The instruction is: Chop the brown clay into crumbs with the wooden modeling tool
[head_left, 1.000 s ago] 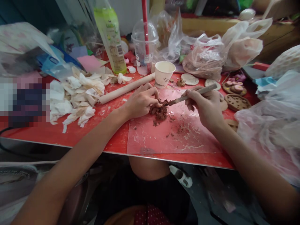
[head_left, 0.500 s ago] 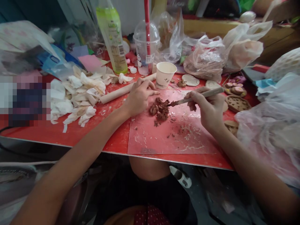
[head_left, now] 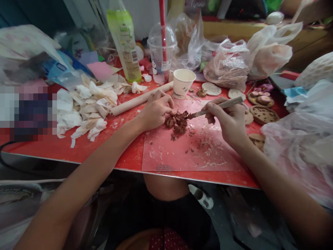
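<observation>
A crumbly mound of reddish-brown clay (head_left: 179,122) lies on a clear sheet (head_left: 166,156) on the red table. My right hand (head_left: 229,116) grips a light-coloured, stick-like clay tool (head_left: 202,113); its brown-smeared tip touches the mound's right side. Clay also stains that hand's fingers. At the mound's left edge is my left hand (head_left: 157,109), fingers loosely bent and somewhat apart, with the thumb and index fingertips at the clay. It holds nothing I can see. Small clay crumbs and pale shavings (head_left: 208,147) are scattered over the sheet.
Behind the clay stand a paper cup (head_left: 183,83), a domed plastic cup (head_left: 160,52) and a green bottle (head_left: 126,45). A pale rod (head_left: 142,98) lies left of the paper cup. Crumpled tissues (head_left: 88,100) spread leftward. Flat clay pieces (head_left: 264,114) and plastic bags (head_left: 304,139) occupy the right.
My left hand has come down, its index finger bending from stretched out to the clay's edge. My right hand has shifted slightly left with the tool, whose tip stays at the mound.
</observation>
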{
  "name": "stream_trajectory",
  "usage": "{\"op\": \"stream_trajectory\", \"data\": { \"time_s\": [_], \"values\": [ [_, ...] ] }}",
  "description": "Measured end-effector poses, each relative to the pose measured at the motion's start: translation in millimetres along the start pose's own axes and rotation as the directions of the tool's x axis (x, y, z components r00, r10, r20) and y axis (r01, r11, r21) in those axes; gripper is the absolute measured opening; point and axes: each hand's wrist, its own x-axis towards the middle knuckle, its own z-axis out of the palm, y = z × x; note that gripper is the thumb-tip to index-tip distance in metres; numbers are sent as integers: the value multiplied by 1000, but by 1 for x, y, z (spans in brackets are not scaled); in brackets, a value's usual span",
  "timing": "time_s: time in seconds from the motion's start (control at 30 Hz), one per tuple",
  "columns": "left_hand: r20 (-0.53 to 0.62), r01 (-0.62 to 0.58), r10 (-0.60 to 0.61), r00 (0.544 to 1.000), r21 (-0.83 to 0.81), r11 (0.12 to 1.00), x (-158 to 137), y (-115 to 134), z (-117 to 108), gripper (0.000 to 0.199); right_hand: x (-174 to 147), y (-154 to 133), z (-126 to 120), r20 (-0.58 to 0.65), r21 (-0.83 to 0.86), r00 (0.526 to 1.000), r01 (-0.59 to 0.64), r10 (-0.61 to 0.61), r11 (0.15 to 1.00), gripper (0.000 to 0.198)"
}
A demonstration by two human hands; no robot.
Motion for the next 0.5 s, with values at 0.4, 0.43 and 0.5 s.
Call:
{"op": "stream_trajectory", "data": {
  "time_s": [0.4,0.43,0.5],
  "values": [
    [59,-1,-1,998,35,999,0,8,-3,31,5,7,-3,-111,79,994,24,-15,997,17],
    [52,2,-3,999,29,1000,0,7,-2,33,4,8,-3,-84,57,996,20,-15,998,17],
    [48,5,-5,999,18,1000,0,6,-2,36,4,9,-3,-64,50,998,17,-14,999,17]
  ]
}}
